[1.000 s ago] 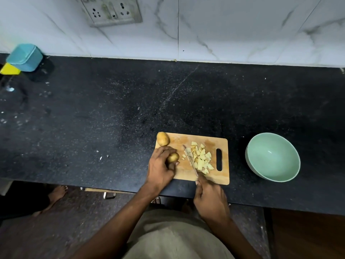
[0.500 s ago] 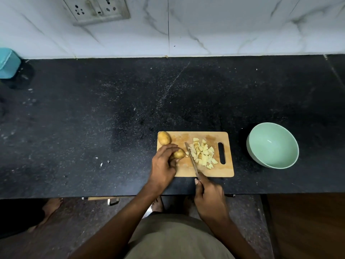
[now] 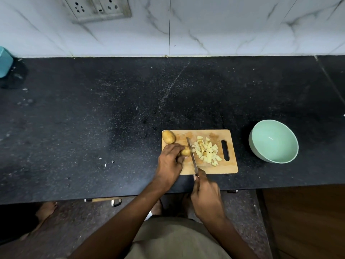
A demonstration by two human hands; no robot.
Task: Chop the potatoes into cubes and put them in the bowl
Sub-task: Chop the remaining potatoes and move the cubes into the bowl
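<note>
Two bare hands work over a wooden cutting board (image 3: pixel 209 170) that lies just right of the frame's centre on a black speckled countertop (image 3: pixel 93 118). The left hand (image 3: pixel 169 163) has its fingers curled closed around a small potato piece (image 3: pixel 185 151) near the board's left side, pinning it to the wood. The right hand (image 3: pixel 206 193), below the board's lower edge, is wrapped tightly around the handle of a knife (image 3: pixel 192 157), index finger stretched along the top; the blade runs up the board and sits right against the held piece, between it and the pile of potato cubes (image 3: pixel 206 151). That pale pile lies on the board's right half, beside the handle slot. One whole potato (image 3: pixel 168 137) rests at the board's upper left corner. To the right of the board, apart from it, stands a mint green bowl (image 3: pixel 273 141), with no potato in it. At the upper left of the frame a wall socket (image 3: pixel 99 7) is set into white marble tiles.
</note>
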